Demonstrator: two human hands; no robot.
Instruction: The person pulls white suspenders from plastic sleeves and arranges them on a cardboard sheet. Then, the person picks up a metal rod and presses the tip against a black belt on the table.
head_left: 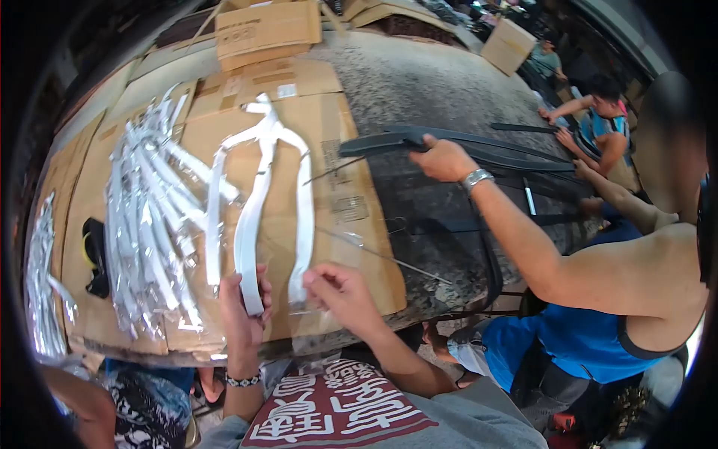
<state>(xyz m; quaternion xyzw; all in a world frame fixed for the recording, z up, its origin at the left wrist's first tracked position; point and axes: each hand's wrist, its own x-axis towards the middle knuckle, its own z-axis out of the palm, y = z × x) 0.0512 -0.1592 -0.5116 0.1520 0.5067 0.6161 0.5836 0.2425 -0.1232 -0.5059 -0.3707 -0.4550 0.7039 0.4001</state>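
My left hand (pixel 245 303) is wrapped round the near end of a white strap (pixel 253 224), which runs away from me along the cardboard. To its right, my right hand (pixel 342 298) has thumb and fingers pinched at the near end of another white strap (pixel 305 209) in clear plastic. Both straps meet at a crossed cluster of white ends (pixel 268 127) farther off. A third white strap (pixel 215 224) lies to the left of my left hand. What exactly sits between my right fingertips is hard to see; it looks like the strap's clear wrapping.
A pile of plastic-wrapped white straps (pixel 153 217) lies left, beside a black item (pixel 95 258) with yellow. A co-worker's hand (pixel 445 161) holds black straps (pixel 389 142) at right. Thin rods (pixel 411 266) lie on the table. A cardboard box (pixel 262 34) stands at the back.
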